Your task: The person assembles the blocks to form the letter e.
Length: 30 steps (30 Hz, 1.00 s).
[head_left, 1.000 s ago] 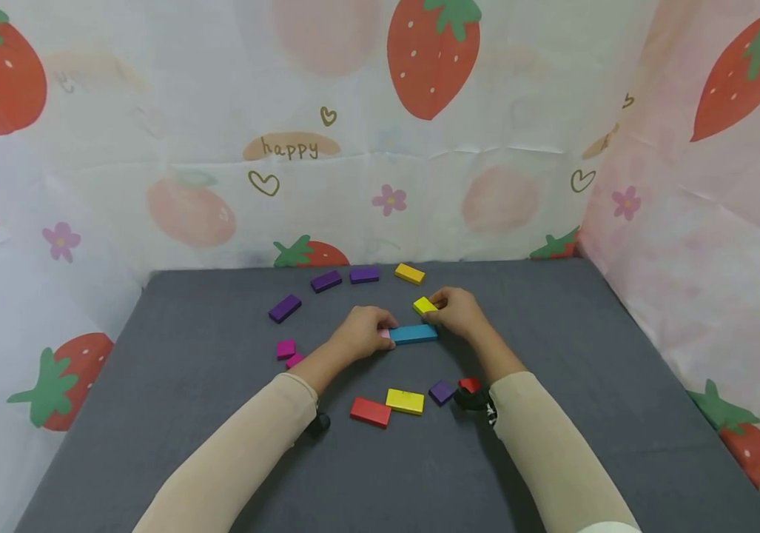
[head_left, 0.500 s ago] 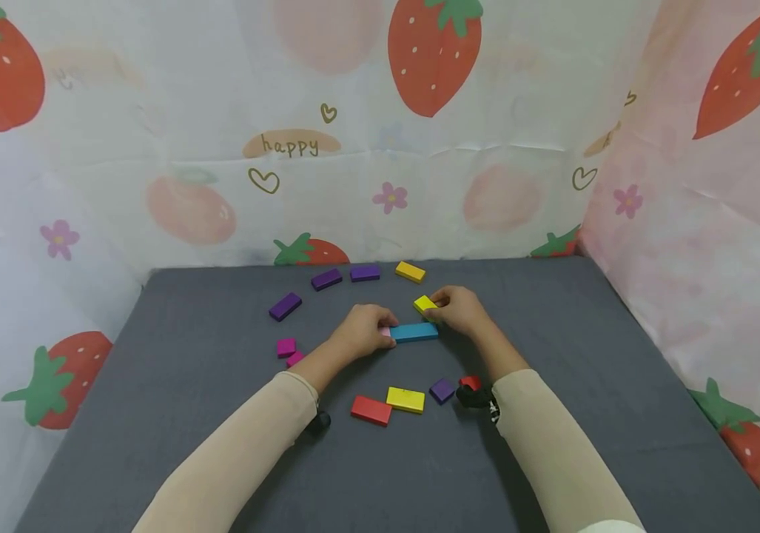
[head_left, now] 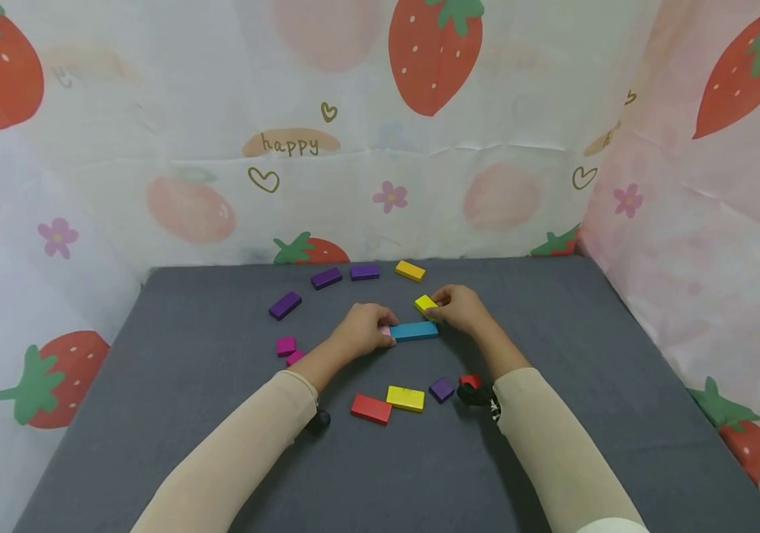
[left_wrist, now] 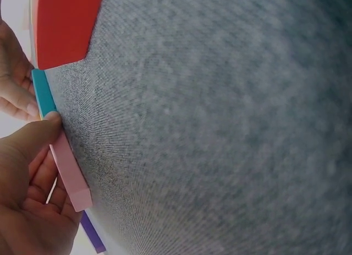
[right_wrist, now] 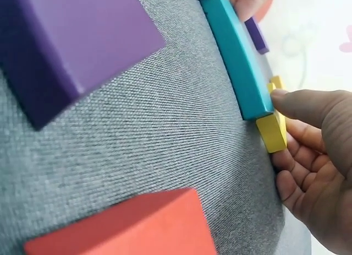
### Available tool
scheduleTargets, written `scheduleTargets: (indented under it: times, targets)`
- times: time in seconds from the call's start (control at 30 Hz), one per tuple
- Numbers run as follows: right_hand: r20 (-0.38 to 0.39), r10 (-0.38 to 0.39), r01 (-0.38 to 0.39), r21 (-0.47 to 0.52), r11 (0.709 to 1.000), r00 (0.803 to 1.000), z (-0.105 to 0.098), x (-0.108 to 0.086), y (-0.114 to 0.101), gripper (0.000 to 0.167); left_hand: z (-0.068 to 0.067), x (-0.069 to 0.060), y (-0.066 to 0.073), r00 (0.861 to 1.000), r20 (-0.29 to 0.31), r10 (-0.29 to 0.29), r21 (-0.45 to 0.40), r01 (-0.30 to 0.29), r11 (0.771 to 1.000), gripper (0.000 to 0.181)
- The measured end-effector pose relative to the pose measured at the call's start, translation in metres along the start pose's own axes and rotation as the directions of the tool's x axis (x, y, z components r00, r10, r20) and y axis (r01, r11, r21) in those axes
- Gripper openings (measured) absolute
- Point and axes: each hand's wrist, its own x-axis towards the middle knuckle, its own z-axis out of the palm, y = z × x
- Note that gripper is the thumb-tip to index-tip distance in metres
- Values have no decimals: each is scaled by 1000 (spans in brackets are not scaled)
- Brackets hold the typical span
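Near the middle of the table my left hand (head_left: 358, 329) pinches a pink block (left_wrist: 70, 172) between thumb and fingers. A long blue block (head_left: 415, 332) lies end to end with the pink one. The left thumb tip covers where they meet in the left wrist view. Behind the blue block's right end, my right hand (head_left: 461, 309) pinches a yellow block (head_left: 423, 303). In the right wrist view, that yellow block (right_wrist: 271, 133) sits against the blue block's corner. Part of it is hidden by the right thumb and fingers.
Purple blocks (head_left: 326, 279) and an orange-yellow block (head_left: 410, 271) lie at the back of the grey table (head_left: 220, 311). Two magenta blocks (head_left: 286, 346) are left. Nearer lie a red block (head_left: 371, 409), a yellow block (head_left: 405, 399), a purple block (head_left: 442, 389) and another red block (head_left: 469, 381).
Both hands and the blocks stay almost where they were. Only a slight shift of the head view shows.
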Motion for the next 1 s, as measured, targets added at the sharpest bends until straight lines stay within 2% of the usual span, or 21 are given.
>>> scheduleTargets:
  times: [1.0]
  targets:
    - [-22, 10, -10, -14, 1000, 1000, 3, -1, -4, 42, 2, -1, 0, 1000, -13, -1, -18, 1, 1000, 28]
